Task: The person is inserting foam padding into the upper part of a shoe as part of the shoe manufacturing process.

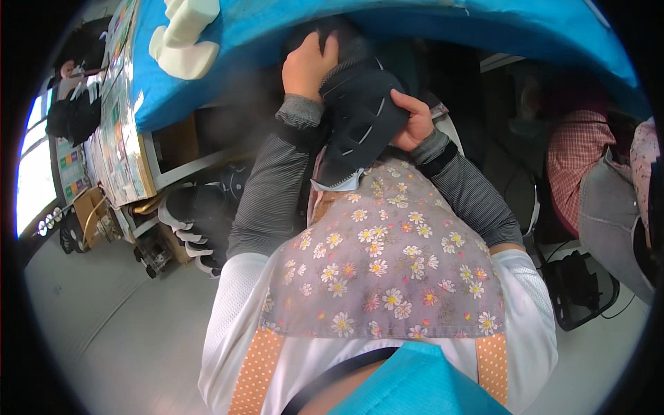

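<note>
Dark fabric shoe upper (pixel 360 124), held below the near edge of the blue desk (pixel 415 28). Left hand (pixel 308 66) gripping its top, right hand (pixel 413 124) clasping its side. Probably light, soft, pliable; best held by the stiffer rim.

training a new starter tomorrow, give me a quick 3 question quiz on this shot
1. True or false: both hands grip the dark shoe upper.
2. Which hand is higher in the picture? A) left hand B) right hand
3. What colour is the table cover above the hands?

Key:
1. True: each hand holds one side of it.
2. A: it grips the far end, up by the table edge.
3. Blue.
</note>
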The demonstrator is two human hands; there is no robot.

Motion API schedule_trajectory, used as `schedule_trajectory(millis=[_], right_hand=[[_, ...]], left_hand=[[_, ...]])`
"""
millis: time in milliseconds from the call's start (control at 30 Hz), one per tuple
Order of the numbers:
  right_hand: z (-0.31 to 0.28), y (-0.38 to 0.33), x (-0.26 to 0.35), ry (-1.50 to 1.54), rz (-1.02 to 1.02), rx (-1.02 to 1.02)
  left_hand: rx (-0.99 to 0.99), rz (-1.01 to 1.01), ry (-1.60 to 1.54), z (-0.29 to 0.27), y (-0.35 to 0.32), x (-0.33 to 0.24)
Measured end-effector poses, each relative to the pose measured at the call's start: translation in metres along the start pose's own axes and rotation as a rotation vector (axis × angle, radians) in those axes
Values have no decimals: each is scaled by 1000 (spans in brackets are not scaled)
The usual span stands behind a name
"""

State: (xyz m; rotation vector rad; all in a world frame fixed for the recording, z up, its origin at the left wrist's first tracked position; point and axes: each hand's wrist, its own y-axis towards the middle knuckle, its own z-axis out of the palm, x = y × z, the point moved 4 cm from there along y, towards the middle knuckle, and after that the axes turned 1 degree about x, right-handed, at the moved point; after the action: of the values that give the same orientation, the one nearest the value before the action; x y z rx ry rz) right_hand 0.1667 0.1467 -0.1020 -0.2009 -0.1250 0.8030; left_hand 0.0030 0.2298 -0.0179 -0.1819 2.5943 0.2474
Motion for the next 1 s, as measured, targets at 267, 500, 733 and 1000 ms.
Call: schedule_trajectory(millis=[267, 500, 733, 1000], right_hand=[[4, -5, 2, -35, -47, -14], [1, -2, 10, -50, -56, -44], [-2, -1, 11, -10, -93, -26], [10, -7, 5, -78, 0, 77]], left_hand=[[-81, 99, -60, -4, 0, -2], [-238, 148, -16, 26, 8, 17], [-195, 114, -88, 34, 10, 16], [-201, 195, -228, -16, -2, -22]])
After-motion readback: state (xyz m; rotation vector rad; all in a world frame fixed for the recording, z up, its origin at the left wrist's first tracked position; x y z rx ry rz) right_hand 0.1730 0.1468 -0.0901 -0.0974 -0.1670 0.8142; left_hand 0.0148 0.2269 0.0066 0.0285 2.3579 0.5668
